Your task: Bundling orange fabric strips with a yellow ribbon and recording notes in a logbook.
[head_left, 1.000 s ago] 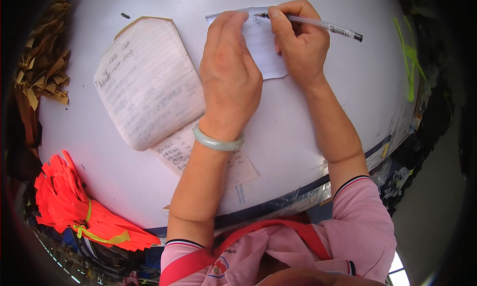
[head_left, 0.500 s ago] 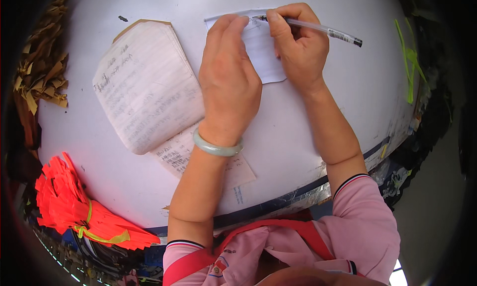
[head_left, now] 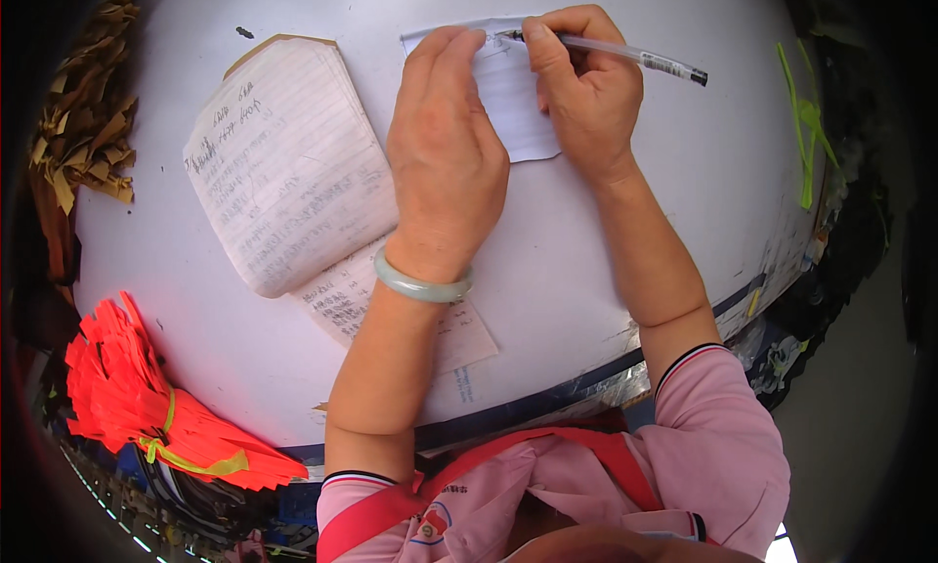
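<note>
A clear-barrelled pen (head_left: 640,57) with black ends is pinched in my right hand (head_left: 592,99), its tip at the upper part of a small lined sheet of paper (head_left: 518,113). A few faint marks show beside the tip. My left hand (head_left: 447,138) lies over the sheet's left side with fingers stretched out, covering part of it; nothing is held there. Left of that hand lies an open notebook (head_left: 293,162) with handwriting on its pages. The left forearm, with a pale bangle (head_left: 420,286) at the wrist, crosses the notebook's lower page.
A bundle of bright orange-red strips (head_left: 147,397), tied with a yellow-green band, lies at the white table's (head_left: 557,299) near left edge. Brown strips (head_left: 93,104) hang along the far left. Thin green strips (head_left: 807,123) lie near the right edge.
Both hands and the pen keep nearly the same pose, with the tip still on the sheet. The whole picture has shifted slightly.
</note>
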A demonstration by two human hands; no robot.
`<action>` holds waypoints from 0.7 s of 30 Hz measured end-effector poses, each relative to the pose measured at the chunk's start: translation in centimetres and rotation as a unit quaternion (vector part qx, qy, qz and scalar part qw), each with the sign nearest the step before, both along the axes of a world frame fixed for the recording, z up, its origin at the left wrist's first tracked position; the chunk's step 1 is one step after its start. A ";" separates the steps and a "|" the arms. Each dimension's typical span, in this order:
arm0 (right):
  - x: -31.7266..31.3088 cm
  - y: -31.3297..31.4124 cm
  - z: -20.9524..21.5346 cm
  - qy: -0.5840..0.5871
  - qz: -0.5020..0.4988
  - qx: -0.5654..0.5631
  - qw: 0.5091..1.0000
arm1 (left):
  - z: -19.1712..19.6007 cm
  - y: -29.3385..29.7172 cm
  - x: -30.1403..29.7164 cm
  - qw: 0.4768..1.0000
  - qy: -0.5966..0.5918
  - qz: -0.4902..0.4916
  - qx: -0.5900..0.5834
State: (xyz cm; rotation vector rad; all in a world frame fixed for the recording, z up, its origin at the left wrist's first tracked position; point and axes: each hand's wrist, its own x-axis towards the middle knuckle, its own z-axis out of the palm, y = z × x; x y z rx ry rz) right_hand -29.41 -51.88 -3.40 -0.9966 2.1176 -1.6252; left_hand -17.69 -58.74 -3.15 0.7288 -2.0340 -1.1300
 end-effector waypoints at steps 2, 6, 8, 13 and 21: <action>0.0 0.0 -0.1 -0.003 0.002 -0.001 1.000 | -0.1 0.0 0.0 1.000 -0.001 0.000 -0.004; 0.3 -0.2 0.4 -0.038 -0.022 0.019 0.999 | -0.1 -0.1 0.2 1.000 -0.006 0.000 -0.008; 0.3 -0.1 0.4 -0.039 -0.018 0.007 0.999 | -0.1 -0.1 0.1 1.000 -0.004 0.001 -0.007; 0.3 -0.2 0.6 -0.038 -0.016 0.004 0.999 | 0.0 -0.1 0.0 1.000 0.004 -0.001 -0.006; 0.1 -0.1 0.1 -0.006 0.000 0.009 1.000 | 0.0 0.0 0.1 1.000 -0.008 0.010 0.003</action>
